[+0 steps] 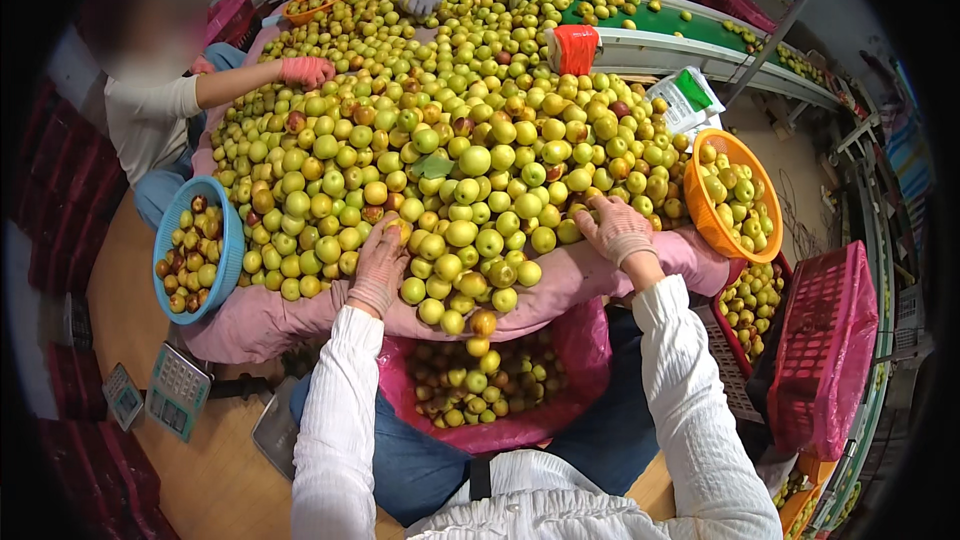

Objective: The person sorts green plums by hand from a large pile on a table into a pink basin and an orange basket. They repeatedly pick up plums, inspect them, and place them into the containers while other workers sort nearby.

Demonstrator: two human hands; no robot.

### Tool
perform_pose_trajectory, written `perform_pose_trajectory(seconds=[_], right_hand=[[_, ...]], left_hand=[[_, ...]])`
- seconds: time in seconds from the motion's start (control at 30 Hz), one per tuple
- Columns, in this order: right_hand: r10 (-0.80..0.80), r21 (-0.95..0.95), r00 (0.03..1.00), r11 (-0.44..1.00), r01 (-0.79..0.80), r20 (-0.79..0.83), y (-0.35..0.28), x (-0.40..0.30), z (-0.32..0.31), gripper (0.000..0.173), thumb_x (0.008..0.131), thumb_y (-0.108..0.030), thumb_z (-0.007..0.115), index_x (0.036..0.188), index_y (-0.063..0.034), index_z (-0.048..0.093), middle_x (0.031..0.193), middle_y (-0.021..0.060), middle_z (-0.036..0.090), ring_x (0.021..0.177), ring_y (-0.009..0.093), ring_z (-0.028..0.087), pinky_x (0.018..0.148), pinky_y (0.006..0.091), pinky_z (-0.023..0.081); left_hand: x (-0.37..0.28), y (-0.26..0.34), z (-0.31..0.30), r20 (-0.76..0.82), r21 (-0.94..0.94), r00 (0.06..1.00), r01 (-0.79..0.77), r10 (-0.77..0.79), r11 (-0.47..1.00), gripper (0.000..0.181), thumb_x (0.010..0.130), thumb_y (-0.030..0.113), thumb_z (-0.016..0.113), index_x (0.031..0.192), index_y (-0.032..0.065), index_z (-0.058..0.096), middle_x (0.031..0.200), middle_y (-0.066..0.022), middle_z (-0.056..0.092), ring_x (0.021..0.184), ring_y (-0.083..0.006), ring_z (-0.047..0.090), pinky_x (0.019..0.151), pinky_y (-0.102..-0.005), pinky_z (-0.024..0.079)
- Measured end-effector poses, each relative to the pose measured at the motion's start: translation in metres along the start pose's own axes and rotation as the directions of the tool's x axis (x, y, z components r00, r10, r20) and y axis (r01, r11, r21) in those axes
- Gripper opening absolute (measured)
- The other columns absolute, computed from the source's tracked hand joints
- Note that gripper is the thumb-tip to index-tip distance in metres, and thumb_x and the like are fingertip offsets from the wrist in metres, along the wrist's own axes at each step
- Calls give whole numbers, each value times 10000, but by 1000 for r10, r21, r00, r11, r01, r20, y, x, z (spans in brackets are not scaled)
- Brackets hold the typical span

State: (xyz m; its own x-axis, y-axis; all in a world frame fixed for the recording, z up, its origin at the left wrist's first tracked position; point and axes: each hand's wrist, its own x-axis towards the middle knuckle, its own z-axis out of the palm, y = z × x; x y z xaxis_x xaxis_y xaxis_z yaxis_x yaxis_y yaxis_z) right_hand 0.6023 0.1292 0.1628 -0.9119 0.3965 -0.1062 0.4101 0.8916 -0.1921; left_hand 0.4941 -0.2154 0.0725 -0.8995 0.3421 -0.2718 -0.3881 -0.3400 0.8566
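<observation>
A deep pile of yellow-green jujubes (450,165), some blotched with brown, covers a table edged with pink cloth (585,270). At the pile's near edge, my left hand (377,268), in a thin glove, curls against a yellowish jujube (402,230); whether it grips the fruit is unclear. My right hand (619,231), gloved too, lies on the right side of the near edge, fingers spread over the fruit. Between both hands, jujubes spill over the cloth towards a container lined with pink plastic (583,382) between my knees. More jujubes (480,390) lie inside it.
A blue basket (234,240) stands left and an orange basket (772,202) right, both holding jujubes. Two people with gloved hands (307,72) work around the pile. A green conveyor (637,21) runs behind. Scale displays (176,390) sit low left; a pink-lined crate (821,360) stands right.
</observation>
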Motion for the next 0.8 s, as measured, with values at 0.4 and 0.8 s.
perform_pose_trajectory(seconds=[0.4, 0.8], right_hand=[[-172, 174, 984, 969, 177, -41, -44, 13, 52, 624, 827, -545, 592, 1196, -44, 551, 1200, 163, 571, 1176, 367, 466, 983, 447, 424], [-731, 546, 671, 615, 569, 123, -90, -64, 53, 642, 818, -522, 646, 1310, -140, 489, 1341, 166, 473, 1206, 384, 484, 1010, 444, 416]], left_hand=[[7, 6, -3, 254, -21, 954, 169, -158, 985, 468, 947, 350, 587, 1301, 72, 459, 1182, -66, 517, 1099, -198, 516, 919, -352, 465], [-43, 19, 13, 343, 663, 903, -36, -260, 748, 315, 866, 127, 612, 1162, 47, 538, 995, -63, 592, 865, -167, 587, 695, -314, 527]])
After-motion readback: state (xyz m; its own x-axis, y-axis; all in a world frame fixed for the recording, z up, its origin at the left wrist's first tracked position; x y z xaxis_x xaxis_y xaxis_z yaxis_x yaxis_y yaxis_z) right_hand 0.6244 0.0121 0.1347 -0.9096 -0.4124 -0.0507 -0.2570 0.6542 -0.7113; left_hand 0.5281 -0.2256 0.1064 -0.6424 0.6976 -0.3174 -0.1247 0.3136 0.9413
